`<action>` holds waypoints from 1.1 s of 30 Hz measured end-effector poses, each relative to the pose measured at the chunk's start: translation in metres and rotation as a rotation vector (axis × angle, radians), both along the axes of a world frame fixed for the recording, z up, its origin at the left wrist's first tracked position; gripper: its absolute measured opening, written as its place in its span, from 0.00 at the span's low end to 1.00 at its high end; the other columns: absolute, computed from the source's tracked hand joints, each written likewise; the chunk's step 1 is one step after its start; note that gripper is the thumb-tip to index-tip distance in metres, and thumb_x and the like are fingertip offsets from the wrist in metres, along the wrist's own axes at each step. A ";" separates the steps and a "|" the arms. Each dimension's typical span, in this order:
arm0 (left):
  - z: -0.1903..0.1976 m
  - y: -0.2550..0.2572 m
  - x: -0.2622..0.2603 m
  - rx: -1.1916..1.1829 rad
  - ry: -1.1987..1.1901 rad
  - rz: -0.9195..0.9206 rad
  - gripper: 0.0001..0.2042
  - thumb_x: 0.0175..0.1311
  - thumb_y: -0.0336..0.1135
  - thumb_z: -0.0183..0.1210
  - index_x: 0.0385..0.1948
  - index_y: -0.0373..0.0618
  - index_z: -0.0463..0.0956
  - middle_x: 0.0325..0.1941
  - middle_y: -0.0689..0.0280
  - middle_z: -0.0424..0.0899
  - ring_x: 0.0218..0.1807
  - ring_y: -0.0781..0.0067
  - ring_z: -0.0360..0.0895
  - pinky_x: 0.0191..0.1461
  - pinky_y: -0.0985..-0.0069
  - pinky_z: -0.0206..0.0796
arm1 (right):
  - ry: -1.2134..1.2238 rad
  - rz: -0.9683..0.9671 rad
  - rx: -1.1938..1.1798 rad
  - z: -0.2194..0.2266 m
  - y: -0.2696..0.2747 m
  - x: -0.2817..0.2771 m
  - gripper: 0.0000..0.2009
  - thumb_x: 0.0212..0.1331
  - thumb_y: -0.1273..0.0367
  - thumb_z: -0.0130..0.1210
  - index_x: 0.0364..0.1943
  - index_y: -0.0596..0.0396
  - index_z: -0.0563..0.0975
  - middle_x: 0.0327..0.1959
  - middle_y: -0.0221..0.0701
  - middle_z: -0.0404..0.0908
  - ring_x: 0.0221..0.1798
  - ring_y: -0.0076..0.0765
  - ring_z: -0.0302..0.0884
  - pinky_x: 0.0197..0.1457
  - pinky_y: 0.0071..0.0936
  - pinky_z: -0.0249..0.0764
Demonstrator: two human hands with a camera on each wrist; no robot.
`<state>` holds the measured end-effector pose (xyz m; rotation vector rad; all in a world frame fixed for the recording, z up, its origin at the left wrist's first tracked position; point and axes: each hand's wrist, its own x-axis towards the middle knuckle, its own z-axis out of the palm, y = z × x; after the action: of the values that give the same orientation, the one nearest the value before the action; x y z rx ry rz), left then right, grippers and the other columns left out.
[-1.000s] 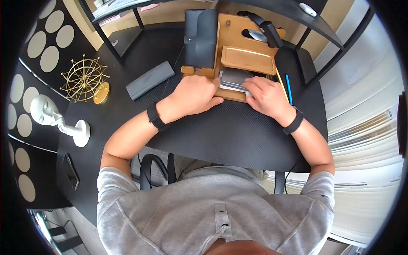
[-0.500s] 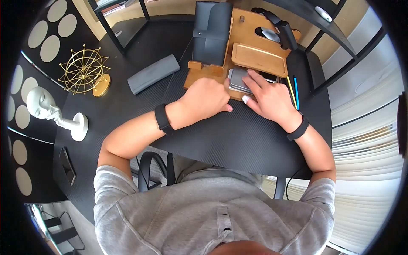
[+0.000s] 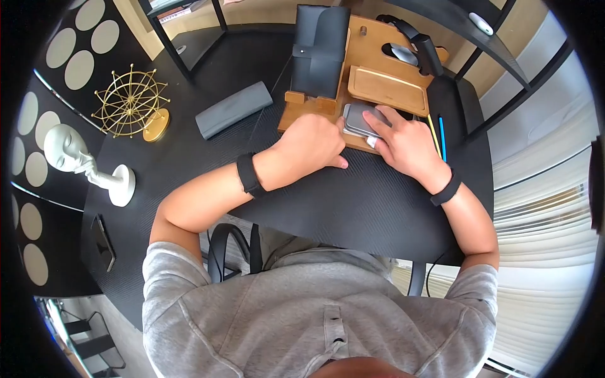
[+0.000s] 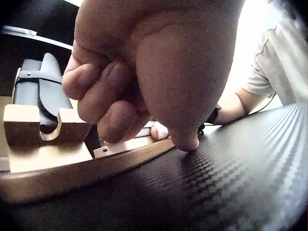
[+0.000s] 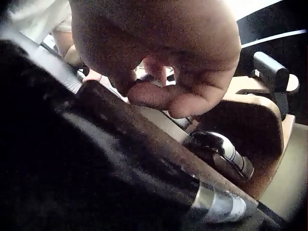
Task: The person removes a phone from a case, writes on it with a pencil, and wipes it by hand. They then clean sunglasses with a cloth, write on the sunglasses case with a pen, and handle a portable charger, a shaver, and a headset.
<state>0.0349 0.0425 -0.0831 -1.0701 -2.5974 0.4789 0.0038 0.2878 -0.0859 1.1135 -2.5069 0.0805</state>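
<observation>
Here's the grey box, flat and low in the wooden stand, its long axis running roughly left to right across the person's front, dipping slightly towards the right. One rounded corner points far left, and a paler layer shows beneath its near edge. The right hand covers the other end: fingertips on top, thumb at the near edge, and whether that's a pinch or merely a press, I cannot tell. The left hand is right at the left end, fingers curled in on themselves around nothing, thumb poking out low over the desk.

That desk is black with a woven-looking texture. White blinds fill the right side, a black shelf rises at the back right, and a dark panel with pale circles stands off left.

Crowding the box: a raised wooden tray just beyond it, and a black leather case leaning upright on the stand, to the far left. A yellow pencil and a blue pencil lie to the right, near the right hand. Further left, a long grey case slants across the desk, then a gold wheel ornament and a white face sculpture.
</observation>
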 end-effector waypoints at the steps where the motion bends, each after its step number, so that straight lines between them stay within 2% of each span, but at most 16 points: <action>1: 0.002 0.001 0.000 -0.006 0.001 0.002 0.41 0.60 0.66 0.59 0.60 0.31 0.79 0.15 0.67 0.77 0.23 0.68 0.82 0.28 0.73 0.68 | 0.010 0.014 -0.014 0.002 0.000 0.001 0.24 0.55 0.64 0.67 0.59 0.49 0.82 0.55 0.42 0.81 0.33 0.45 0.87 0.38 0.39 0.84; 12: -0.001 0.001 0.002 0.004 -0.054 0.030 0.41 0.60 0.65 0.60 0.61 0.30 0.77 0.16 0.65 0.78 0.24 0.67 0.82 0.28 0.71 0.69 | -0.007 0.021 0.039 0.005 0.002 0.000 0.25 0.55 0.65 0.68 0.60 0.49 0.81 0.56 0.44 0.81 0.33 0.45 0.87 0.39 0.38 0.84; 18: 0.011 -0.001 -0.006 0.246 -0.243 0.027 0.33 0.64 0.56 0.65 0.56 0.29 0.78 0.23 0.54 0.84 0.30 0.51 0.86 0.35 0.61 0.76 | -0.003 0.036 0.034 0.003 0.002 -0.002 0.26 0.56 0.65 0.68 0.61 0.50 0.79 0.56 0.44 0.80 0.32 0.45 0.87 0.38 0.38 0.84; 21: 0.011 -0.002 -0.015 0.375 -0.321 0.037 0.32 0.64 0.53 0.65 0.58 0.29 0.75 0.25 0.49 0.84 0.32 0.45 0.86 0.38 0.56 0.78 | -0.011 0.034 0.008 0.002 0.002 0.000 0.26 0.56 0.65 0.68 0.61 0.50 0.78 0.56 0.43 0.79 0.33 0.46 0.87 0.38 0.38 0.84; 25: 0.011 -0.002 -0.018 0.432 -0.353 0.085 0.35 0.64 0.52 0.66 0.62 0.30 0.69 0.27 0.46 0.85 0.33 0.43 0.86 0.39 0.55 0.79 | -0.036 0.061 -0.055 0.002 0.005 0.002 0.25 0.57 0.63 0.67 0.60 0.49 0.77 0.57 0.41 0.79 0.33 0.48 0.87 0.37 0.40 0.84; 33: 0.008 -0.006 -0.024 0.435 -0.383 0.096 0.33 0.57 0.55 0.71 0.52 0.34 0.75 0.28 0.49 0.86 0.35 0.44 0.86 0.40 0.54 0.78 | -0.083 0.170 -0.075 -0.001 0.004 0.006 0.26 0.55 0.63 0.68 0.60 0.45 0.76 0.61 0.38 0.77 0.33 0.48 0.87 0.36 0.40 0.84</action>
<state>0.0106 0.0363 -0.0748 -0.9592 -2.8898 -0.2986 0.0103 0.2914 -0.0868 1.3145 -2.4535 0.2707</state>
